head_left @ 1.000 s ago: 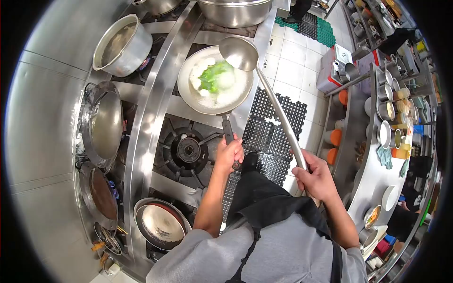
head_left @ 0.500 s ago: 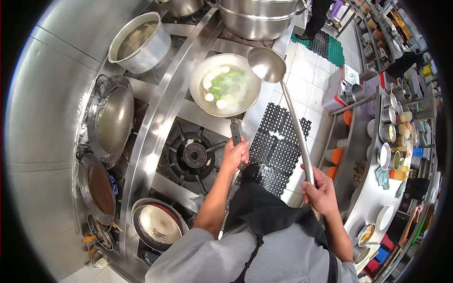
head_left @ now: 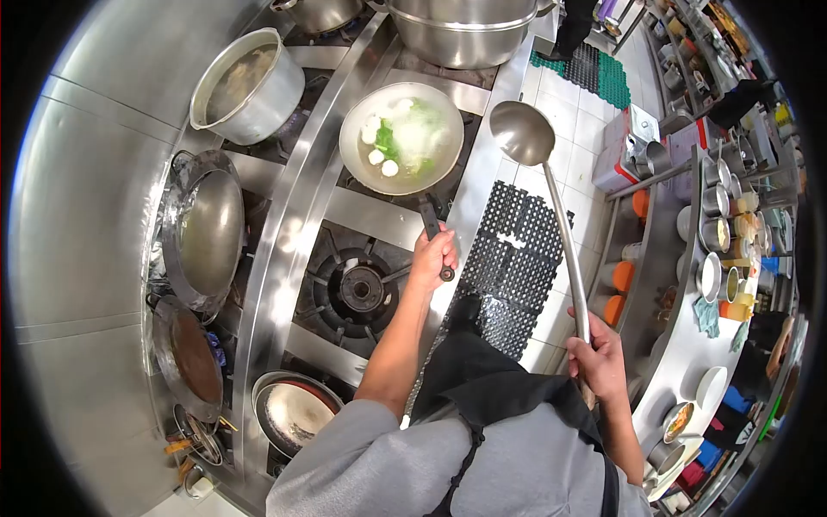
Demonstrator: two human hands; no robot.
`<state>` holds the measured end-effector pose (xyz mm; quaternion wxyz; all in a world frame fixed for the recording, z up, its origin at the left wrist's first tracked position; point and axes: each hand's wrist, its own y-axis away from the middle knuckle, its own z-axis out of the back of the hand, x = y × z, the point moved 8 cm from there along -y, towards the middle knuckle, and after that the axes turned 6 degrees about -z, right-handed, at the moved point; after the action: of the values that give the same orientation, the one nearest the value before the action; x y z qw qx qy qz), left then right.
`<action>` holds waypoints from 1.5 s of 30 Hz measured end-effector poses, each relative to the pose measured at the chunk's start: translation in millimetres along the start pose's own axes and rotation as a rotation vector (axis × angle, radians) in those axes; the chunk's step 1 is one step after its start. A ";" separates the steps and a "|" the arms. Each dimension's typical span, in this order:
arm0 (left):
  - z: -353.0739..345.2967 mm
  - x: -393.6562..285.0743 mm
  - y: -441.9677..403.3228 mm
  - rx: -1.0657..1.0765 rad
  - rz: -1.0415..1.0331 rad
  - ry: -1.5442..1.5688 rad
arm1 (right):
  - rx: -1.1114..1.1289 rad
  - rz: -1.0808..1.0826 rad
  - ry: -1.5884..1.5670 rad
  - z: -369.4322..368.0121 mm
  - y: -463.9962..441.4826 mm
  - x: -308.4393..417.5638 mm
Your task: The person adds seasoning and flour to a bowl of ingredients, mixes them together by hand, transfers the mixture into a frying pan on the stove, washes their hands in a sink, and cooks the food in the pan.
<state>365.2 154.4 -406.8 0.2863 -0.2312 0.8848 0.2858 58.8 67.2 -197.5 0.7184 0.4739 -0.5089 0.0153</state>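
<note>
My left hand (head_left: 433, 258) is closed around the dark handle of a frying pan (head_left: 355, 171), which sits over a burner on the stove. In the pan are steaming liquid, green leaves (head_left: 385, 140) and several white round pieces (head_left: 389, 167). A long-handled metal ladle (head_left: 523, 131) is in my right hand (head_left: 597, 356), its fingers wrapped round the lower handle. The ladle's bowl hangs to the right of the pan, apart from it, above the floor. Whatever the bowl holds, if anything, I cannot make out.
A bare gas burner (head_left: 362, 288) lies in front of the pan. Large pots (head_left: 250, 86) and woks (head_left: 205, 228) line the stove's left side, and a steamer pot (head_left: 461, 39) stands beyond. Black rubber mats (head_left: 517, 258) cover the floor. A counter (head_left: 689, 345) with bowls runs along the right.
The ladle has moved right, away from over the pan's rim. Contents in the pan have shifted, with the leaves more visible. My left hand keeps its hold on the handle.
</note>
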 end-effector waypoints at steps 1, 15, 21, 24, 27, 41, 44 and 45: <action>4.4 -1.7 2.4 -0.037 0.023 -0.155 | -0.002 -0.007 -0.019 0.7 0.2 -2.9; -70.0 -161.2 -104.9 -0.155 -0.719 -2.007 | -0.137 -0.068 -0.180 37.4 11.2 -37.8; -114.8 -172.0 -95.5 -0.069 -0.744 -2.196 | -0.192 -0.096 -0.194 47.8 21.0 -52.8; -160.6 -218.9 -8.6 0.021 -0.960 -1.691 | -0.225 -0.099 -0.219 52.5 24.7 -58.1; -206.9 -238.7 83.0 0.381 -0.842 -1.056 | -0.225 -0.099 -0.221 56.7 26.2 -58.4; -195.8 -195.9 172.0 0.682 -0.442 0.076 | -0.154 -0.130 -0.138 50.0 27.8 -60.4; -108.2 -172.4 138.8 0.185 -0.367 0.040 | -0.166 -0.122 -0.132 53.6 30.2 -62.3; -83.1 -160.4 131.0 0.045 -0.327 0.019 | -0.165 -0.119 -0.123 54.4 29.8 -61.8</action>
<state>376.0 236.3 -199.5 0.3257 -0.3684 0.8443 0.2132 -24.9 74.1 -222.0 0.7221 0.4425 -0.5224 -0.0986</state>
